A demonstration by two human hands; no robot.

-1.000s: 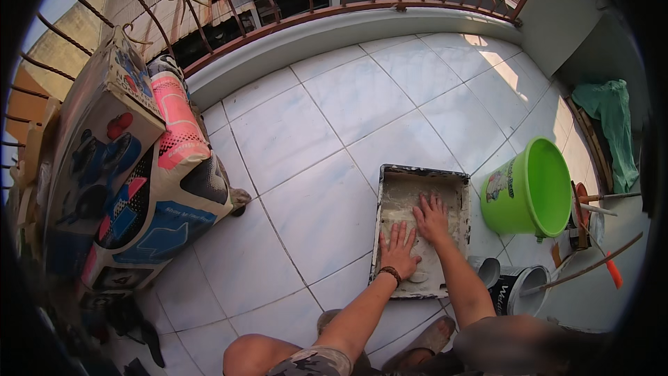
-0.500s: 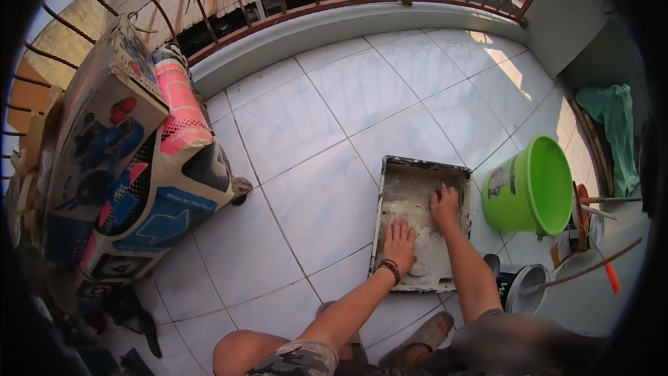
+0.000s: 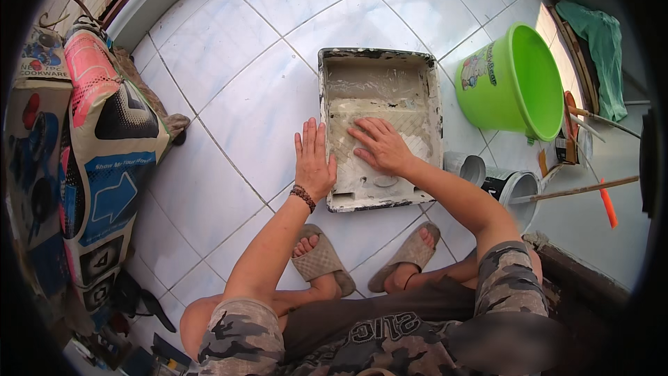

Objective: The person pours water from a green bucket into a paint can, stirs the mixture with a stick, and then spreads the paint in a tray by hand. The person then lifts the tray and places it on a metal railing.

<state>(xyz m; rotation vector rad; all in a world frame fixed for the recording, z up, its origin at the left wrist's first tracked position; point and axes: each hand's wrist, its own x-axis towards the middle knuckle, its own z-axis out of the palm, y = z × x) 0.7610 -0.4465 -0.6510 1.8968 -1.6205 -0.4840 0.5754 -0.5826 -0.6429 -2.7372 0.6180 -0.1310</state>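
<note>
A paint tray [image 3: 381,196], black at the edges and caked with whitish paint, lies on the tiled floor in front of my feet. My left hand [image 3: 315,161], a braided bracelet at its wrist, rests flat along the tray's left rim with fingers stretched out. Inside the tray, my right hand [image 3: 379,146] lies palm down over the ridged middle, fingers spread. Neither hand shows anything gripped. Wet-looking residue covers the deeper far end of the tray, and small dark flecks dot its surface. What lies under my right palm is hidden.
Right of the tray stand a green bucket [image 3: 480,90], tilted toward the right in view, and a black-and-white paint can [image 3: 502,186] with a stick. Several tools lean by the wall. At left are a printed sack [image 3: 115,167] and a cookware box [image 3: 35,153].
My left hand has moved from inside the tray to its left rim. My right hand has flattened and shifted toward the tray's middle. The view has tilted down.
</note>
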